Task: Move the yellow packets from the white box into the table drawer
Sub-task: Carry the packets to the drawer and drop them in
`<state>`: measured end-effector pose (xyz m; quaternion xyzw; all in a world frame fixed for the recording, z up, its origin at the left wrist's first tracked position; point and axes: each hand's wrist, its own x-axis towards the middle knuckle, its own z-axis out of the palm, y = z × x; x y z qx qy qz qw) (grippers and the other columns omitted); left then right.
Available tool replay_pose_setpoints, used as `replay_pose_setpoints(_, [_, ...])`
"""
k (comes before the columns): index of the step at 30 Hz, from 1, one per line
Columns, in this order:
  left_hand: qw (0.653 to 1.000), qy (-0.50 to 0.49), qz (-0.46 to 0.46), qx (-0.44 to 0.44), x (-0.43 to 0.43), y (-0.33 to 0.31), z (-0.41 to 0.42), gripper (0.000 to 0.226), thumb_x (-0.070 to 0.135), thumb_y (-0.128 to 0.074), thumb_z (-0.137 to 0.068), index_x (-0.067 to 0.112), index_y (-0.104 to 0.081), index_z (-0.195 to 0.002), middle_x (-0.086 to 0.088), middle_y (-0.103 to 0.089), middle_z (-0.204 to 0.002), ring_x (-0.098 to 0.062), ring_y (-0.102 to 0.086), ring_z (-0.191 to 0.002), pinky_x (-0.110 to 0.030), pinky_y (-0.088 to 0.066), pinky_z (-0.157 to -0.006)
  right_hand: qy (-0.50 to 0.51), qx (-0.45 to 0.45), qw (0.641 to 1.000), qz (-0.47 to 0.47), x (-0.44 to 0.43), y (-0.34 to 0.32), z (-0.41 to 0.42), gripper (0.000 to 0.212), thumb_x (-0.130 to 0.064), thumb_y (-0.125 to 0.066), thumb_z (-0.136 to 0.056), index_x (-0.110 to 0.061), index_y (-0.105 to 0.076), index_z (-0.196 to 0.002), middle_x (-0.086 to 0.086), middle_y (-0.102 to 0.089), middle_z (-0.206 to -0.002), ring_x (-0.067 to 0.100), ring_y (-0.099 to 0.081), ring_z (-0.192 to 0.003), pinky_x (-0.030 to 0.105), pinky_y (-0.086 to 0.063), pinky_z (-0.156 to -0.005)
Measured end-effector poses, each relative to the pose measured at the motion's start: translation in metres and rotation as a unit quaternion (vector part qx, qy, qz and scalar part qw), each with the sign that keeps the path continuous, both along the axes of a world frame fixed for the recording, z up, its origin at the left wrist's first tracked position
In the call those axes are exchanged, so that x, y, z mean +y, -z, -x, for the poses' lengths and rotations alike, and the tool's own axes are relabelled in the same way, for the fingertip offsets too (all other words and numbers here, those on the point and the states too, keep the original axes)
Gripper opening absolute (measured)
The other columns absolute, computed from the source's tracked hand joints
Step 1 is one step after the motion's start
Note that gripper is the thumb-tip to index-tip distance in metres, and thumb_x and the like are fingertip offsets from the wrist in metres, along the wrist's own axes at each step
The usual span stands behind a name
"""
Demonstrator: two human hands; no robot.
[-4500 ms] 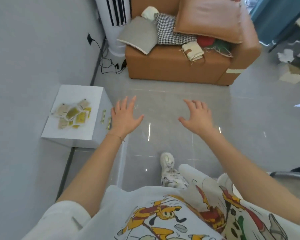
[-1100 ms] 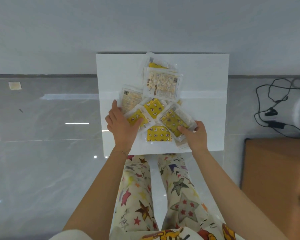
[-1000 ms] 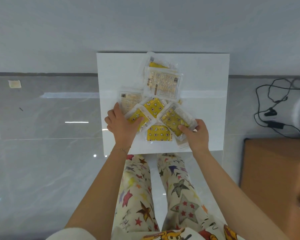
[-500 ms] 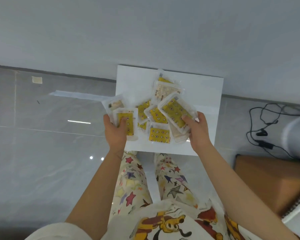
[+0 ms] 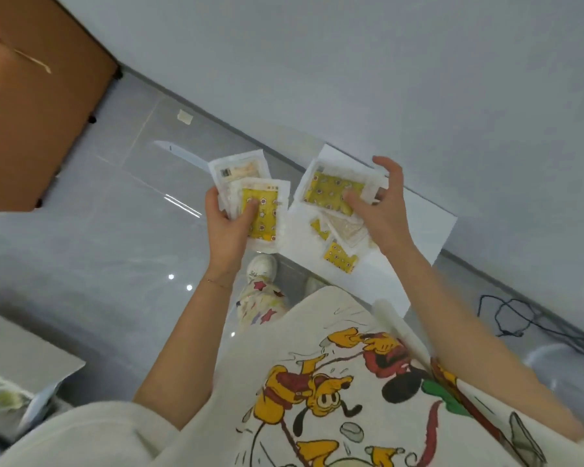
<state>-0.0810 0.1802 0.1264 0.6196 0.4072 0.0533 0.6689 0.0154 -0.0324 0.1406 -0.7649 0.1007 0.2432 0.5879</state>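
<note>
2 pkts (image 5: 268, 217), L hand (image 5: 228, 230) — rear half-hidden

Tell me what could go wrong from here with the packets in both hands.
The left hand pinches two overlapping packets by one edge; the rear one may slip out. The right hand holds its packet with fingers spread; it could drop. More loose packets lie on the white box and might be left behind.

The box (image 5: 418, 237) stands on the floor (image 5: 115, 264) against the wall (image 5: 385, 79), with loose packets (image 5: 339, 261) lying on top. Over its left part the right hand (image 5: 381, 210) holds a single packet (image 5: 331, 190). Left of the box, over the floor, the left hand (image 5: 228, 230) holds stacked packets (image 5: 263, 214). Cables (image 5: 520, 315) lie on the floor to the right.
</note>
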Motion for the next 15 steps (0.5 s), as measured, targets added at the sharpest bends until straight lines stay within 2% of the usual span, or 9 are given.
replay_pose_setpoints(3, [0.999,-0.043,-0.017,-0.009,0.037,-0.029,0.035,0.045,0.012,-0.071,-0.086,0.012,-0.046,-0.124,-0.011,-0.064,-0.118,-0.021,-0.069,-0.1,-0.04,-0.059,-0.08,-0.062,-0.023,0.998,0.004,0.052,-0.025,0.007,0.053,-0.02,-0.074,-0.08,-0.042,-0.043,-0.117,0.0,-0.06,-0.115,0.018,-0.064,-0.096,0.033,-0.059,-0.07])
replay_pose_setpoints(5, [0.996,-0.084,-0.03,-0.016,0.063,-0.044,0.06,0.047,0.012,-0.071,-0.086,0.01,-0.045,-0.125,-0.011,-0.065,-0.118,-0.022,-0.069,-0.099,-0.039,-0.059,-0.079,-0.114,-0.03,0.993,0.004,0.086,-0.034,0.014,0.049,-0.021,-0.073,-0.08,-0.04,-0.044,-0.116,-0.001,-0.061,-0.11,0.017,-0.064,-0.094,0.034,-0.059,-0.07])
replay_pose_setpoints(8, [0.989,-0.14,-0.048,-0.026,0.102,-0.061,0.098,0.049,0.014,-0.071,-0.087,0.009,-0.043,-0.128,-0.01,-0.065,-0.118,-0.02,-0.069,-0.099,-0.033,-0.059,-0.076,-0.178,-0.037,0.983,-0.012,0.143,-0.041,0.028,0.044,-0.019,-0.072,-0.082,-0.032,-0.046,-0.115,-0.006,-0.06,-0.103,0.015,-0.064,-0.087,0.025,-0.055,-0.064])
replay_pose_setpoints(11, [0.979,-0.192,-0.061,-0.022,0.142,-0.069,0.135,0.051,0.015,-0.071,-0.087,0.009,-0.043,-0.129,-0.007,-0.065,-0.118,-0.016,-0.07,-0.096,-0.027,-0.058,-0.074,-0.218,-0.035,0.975,-0.025,0.203,-0.047,0.048,0.042,-0.013,-0.071,-0.083,-0.027,-0.046,-0.115,-0.008,-0.058,-0.104,0.011,-0.063,-0.086,0.018,-0.051,-0.061])
replay_pose_setpoints(15, [0.967,-0.247,-0.057,-0.01,0.194,-0.072,0.186,0.051,0.017,-0.072,-0.086,0.011,-0.044,-0.128,-0.003,-0.066,-0.117,-0.014,-0.07,-0.095,-0.029,-0.059,-0.074,-0.267,-0.039,0.963,-0.021,0.279,-0.053,0.081,0.045,-0.014,-0.073,-0.082,-0.028,-0.046,-0.114,-0.005,-0.061,-0.108,0.01,-0.065,-0.088,0.019,-0.052,-0.06])
